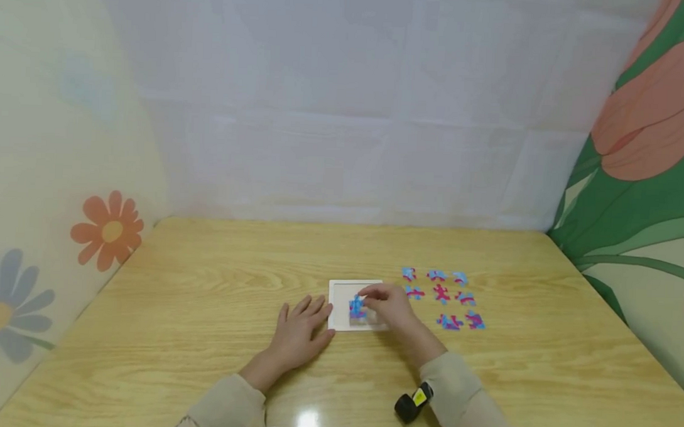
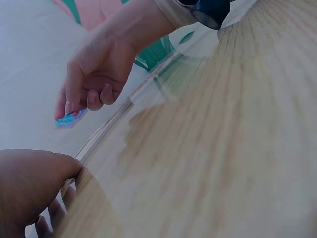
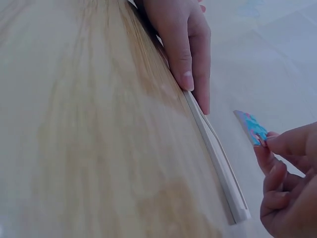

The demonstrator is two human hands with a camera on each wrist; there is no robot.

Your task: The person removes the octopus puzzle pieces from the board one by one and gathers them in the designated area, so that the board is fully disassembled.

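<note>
My right hand point(image 1: 392, 306) pinches a blue and pink jigsaw piece point(image 1: 356, 307) between thumb and fingertips. In the right wrist view the piece point(image 3: 251, 128) is held tilted above the level of a white puzzle tray point(image 3: 218, 156), its straight edge facing away from the fingers. The tray point(image 1: 342, 295) lies flat on the table, its bare base showing at the left and its right part covered by my right hand. Against the tray's left edge lies my left hand point(image 1: 299, 335), palm down with fingers spread and fingertips at the rim.
Loose jigsaw pieces point(image 1: 441, 293) in blue, pink and purple lie in three rows right of the tray. The wooden table point(image 1: 233, 260) meets a white cloth backdrop point(image 1: 322, 144). A black wrist device point(image 1: 409, 407) hangs by the right sleeve.
</note>
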